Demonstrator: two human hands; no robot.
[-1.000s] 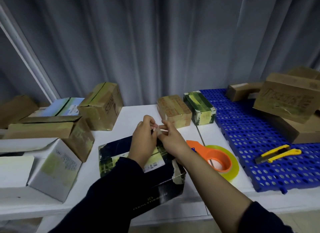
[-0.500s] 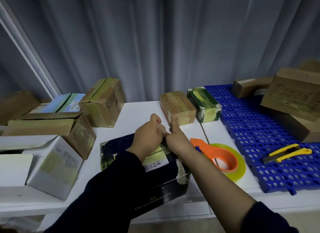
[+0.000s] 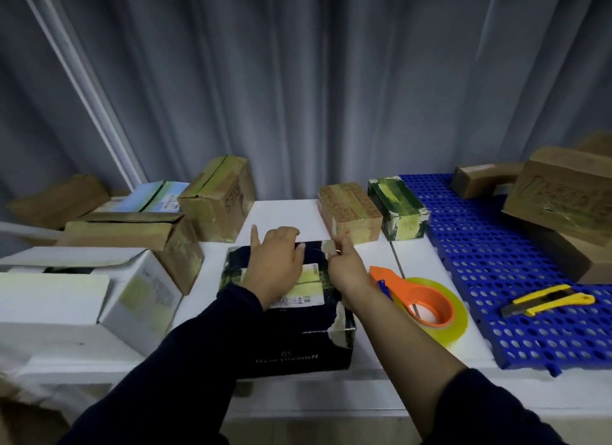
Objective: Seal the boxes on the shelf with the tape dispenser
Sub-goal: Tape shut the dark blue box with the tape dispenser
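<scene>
The left hand [image 3: 275, 262] pressed flat on the black box [image 3: 291, 352] at the near shelf [image 3: 284, 219] edge; the right hand [image 3: 347, 270] apparently pinched a tape end [image 3: 330, 246], next needing smoothing. The tape dispenser [image 3: 420, 304] lay just right.

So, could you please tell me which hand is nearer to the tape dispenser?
Right. The right hand, pinching a bit of tape, is just left of the dispenser, at the black box's right edge. The left hand rests farther left on the box top.
</scene>
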